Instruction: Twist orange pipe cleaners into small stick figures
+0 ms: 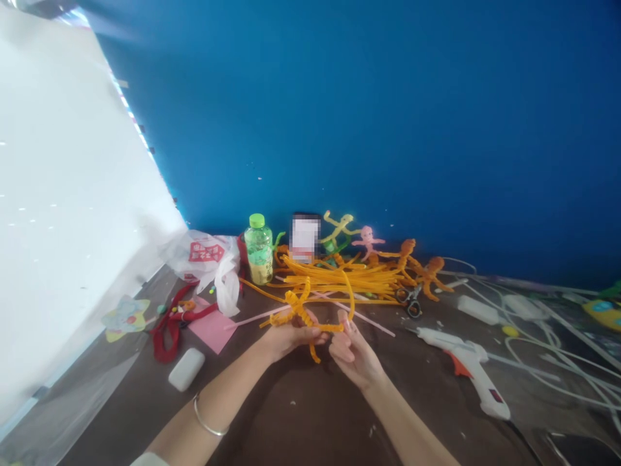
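An orange pipe cleaner figure (295, 304) with coiled limbs is held up between both hands over the table. My left hand (294, 336) is closed around its lower part, thumb and fingers pressed together. My right hand (352, 349) pinches an orange pipe cleaner strand at the end of one coiled limb; the loose strand curves upward from the fingertips. Just behind the hands lies a pile of orange pipe cleaners (344, 278), with scissors (411, 301) at its right end. Pink pipe cleaners (373, 320) stick out from under the pile.
Back left stand a green-capped bottle (259, 252) and a plastic bag (204, 252). Finished figures (429, 278) line the wall. A glue gun (466, 369) and white cables (543, 369) lie right. Left are a red strap (167, 336), pink paper (213, 329) and white case (187, 369).
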Demonstrator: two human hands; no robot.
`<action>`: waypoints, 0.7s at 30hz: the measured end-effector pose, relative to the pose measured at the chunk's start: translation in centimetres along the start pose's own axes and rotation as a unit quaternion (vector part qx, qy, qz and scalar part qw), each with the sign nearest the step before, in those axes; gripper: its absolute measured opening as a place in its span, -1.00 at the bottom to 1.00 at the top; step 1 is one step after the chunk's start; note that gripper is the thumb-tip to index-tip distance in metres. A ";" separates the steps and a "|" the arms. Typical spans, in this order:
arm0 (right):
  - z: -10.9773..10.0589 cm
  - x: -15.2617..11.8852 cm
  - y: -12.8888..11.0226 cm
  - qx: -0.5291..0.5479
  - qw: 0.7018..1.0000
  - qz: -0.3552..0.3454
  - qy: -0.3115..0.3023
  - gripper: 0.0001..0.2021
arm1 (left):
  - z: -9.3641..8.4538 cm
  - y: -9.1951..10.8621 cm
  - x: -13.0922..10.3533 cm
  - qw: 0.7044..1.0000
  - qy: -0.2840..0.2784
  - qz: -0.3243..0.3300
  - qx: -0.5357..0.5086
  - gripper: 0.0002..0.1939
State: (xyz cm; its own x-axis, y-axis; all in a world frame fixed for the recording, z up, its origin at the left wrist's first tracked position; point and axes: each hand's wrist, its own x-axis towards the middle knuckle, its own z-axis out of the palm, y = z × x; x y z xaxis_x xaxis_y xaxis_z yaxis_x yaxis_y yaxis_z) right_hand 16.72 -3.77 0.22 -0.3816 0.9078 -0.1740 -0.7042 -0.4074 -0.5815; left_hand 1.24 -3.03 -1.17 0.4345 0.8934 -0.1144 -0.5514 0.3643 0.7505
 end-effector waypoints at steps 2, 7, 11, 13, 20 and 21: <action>0.1 0.0 0.1 -0.021 1.000 -0.018 -0.006 -0.79 | 0.2 0.0 -0.1 1.000 -0.002 -0.017 -0.005 -0.72; 0.8 0.2 0.3 -0.139 0.983 -0.110 0.039 -0.76 | 0.4 0.1 -0.2 0.999 -0.015 -0.036 -0.020 -0.74; 0.5 0.6 0.3 -0.219 0.951 -0.193 0.101 -0.80 | 0.3 -0.1 -0.2 0.999 -0.017 -0.051 -0.009 -0.72; 0.0 0.8 0.3 -0.263 0.927 -0.234 0.132 -0.81 | 0.3 -0.3 -0.1 0.999 -0.005 -0.048 -0.003 -0.70; -0.5 0.8 -0.1 -0.420 0.837 -0.288 0.201 -0.74 | 1.0 -0.4 0.0 0.996 0.083 0.019 0.011 -0.69; -0.4 0.8 -0.1 -0.445 0.819 -0.295 0.209 -0.74 | 1.2 -0.3 0.0 0.994 0.097 0.041 0.014 -0.69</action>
State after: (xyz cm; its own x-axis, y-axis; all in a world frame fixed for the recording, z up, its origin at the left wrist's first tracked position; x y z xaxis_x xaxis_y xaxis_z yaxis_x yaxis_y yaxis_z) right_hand 16.77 -2.98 -0.18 0.2383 0.9509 0.1975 0.0943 0.1798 -0.9792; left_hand 2.21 -3.42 -0.62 0.2422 0.9547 -0.1731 -0.5584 0.2831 0.7798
